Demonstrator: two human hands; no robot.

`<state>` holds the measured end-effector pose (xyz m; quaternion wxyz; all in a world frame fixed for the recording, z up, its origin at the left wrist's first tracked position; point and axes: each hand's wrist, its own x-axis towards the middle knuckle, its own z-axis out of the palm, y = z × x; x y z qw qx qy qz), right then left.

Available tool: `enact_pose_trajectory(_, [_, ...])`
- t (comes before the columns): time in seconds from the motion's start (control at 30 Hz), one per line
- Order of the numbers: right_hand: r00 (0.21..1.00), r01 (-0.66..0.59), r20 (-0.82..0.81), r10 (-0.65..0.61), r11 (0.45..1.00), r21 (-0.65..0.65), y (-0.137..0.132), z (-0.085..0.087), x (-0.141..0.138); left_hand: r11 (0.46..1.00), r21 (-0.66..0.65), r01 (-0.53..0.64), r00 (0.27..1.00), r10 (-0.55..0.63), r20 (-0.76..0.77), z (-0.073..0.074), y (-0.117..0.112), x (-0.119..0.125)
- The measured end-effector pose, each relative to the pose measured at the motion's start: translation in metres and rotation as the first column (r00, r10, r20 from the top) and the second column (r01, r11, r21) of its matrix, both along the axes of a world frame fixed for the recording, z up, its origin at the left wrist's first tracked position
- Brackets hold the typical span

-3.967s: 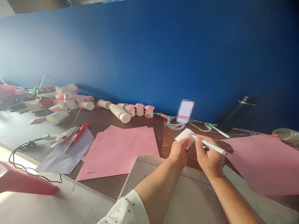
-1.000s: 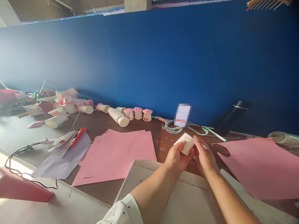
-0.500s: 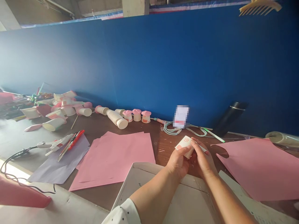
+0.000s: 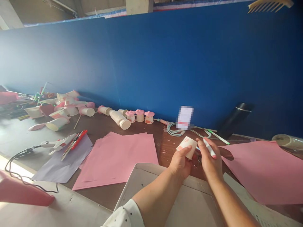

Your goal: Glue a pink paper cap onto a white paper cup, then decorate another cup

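Note:
A white paper cup lies tilted in my left hand, the thumb pressed on its side. A small red window is drawn on the cup, and an orange-pink patch shows beside the thumb. To the right, my right hand grips a white marker with a pinkish-red end between thumb and fingers. That hand is a little apart from the cup. The marker's far end is partly hidden by the fingers, and I cannot tell whether it is capped.
Pink paper sheets lie left of a white box under my forearms. Further left are a glue gun and a red utility knife. Pink-roofed cups, a cup stack and a black bottle line the blue partition.
My right hand has drawn back from the cup to the right, and the marker in it now shows clearly. My left hand keeps its hold on the cup.

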<state>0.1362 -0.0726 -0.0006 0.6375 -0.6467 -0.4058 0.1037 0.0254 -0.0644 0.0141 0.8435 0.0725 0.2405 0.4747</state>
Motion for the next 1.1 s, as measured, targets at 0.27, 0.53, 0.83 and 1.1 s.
enact_pose_trajectory(0.27, [0.955,0.025,0.287,-0.074,0.985,0.169,-0.013,0.012,-0.013,0.995,-0.071,-0.069,0.998,0.069,-0.011,-0.003,0.005,-0.003])
enact_pose_trajectory(0.53, [0.869,-0.073,0.493,-0.048,0.972,0.224,-0.016,0.010,-0.014,0.998,-0.042,-0.046,0.999,0.046,-0.004,-0.004,0.005,-0.003])
enact_pose_trajectory(0.83, [0.883,-0.026,0.464,-0.075,0.978,0.207,-0.016,0.010,-0.017,0.999,0.023,-0.039,0.999,0.039,0.019,-0.007,0.005,-0.002])
enact_pose_trajectory(1.1, [0.835,0.007,0.538,-0.117,0.979,0.203,-0.017,0.015,-0.020,0.998,0.048,-0.036,0.999,0.035,0.021,-0.007,0.005,-0.003])
